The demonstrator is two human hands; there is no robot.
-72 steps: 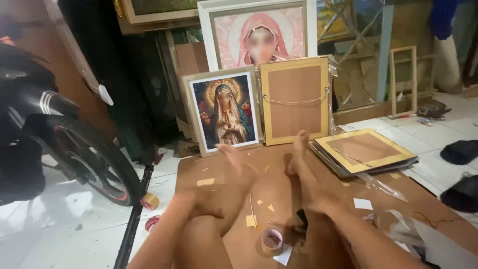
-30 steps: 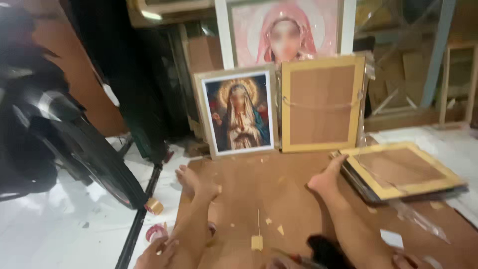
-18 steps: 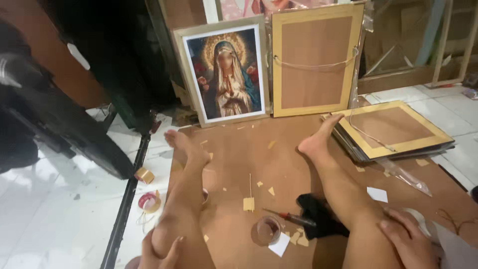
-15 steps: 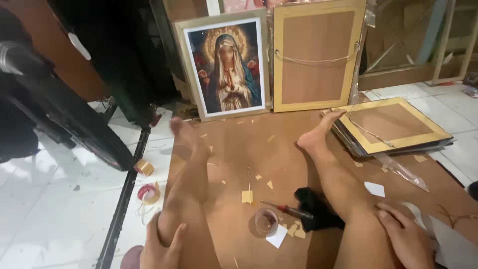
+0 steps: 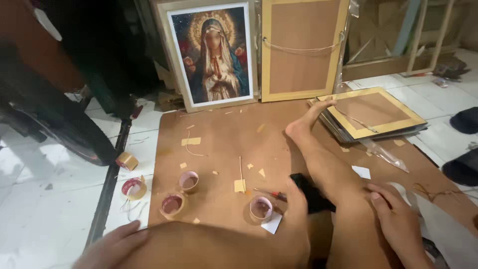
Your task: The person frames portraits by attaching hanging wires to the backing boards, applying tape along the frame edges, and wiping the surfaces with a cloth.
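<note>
A: Brown hardboard sheet [image 5: 224, 149] is lying flat on the tiled floor, and the person is sitting on it with a tape roll [image 5: 261, 208] just in front of the folded leg. A small screwdriver [image 5: 271, 193] is lying right beside the roll.

B: What is each hand doing?

A: The right hand [image 5: 398, 221] is resting spread on the right knee, fingers loose, pinching nothing. The left hand [image 5: 112, 246] is lying at the left thigh, fingers slack and empty.

B: Any advice, judging from this?

A: I would say the legs are crowding the tools, so reaching around the shin rather than over it is looking safer. The stacked frames [image 5: 371, 112] are touching the right foot [image 5: 306, 124], so that foot is best kept quiet.
</note>
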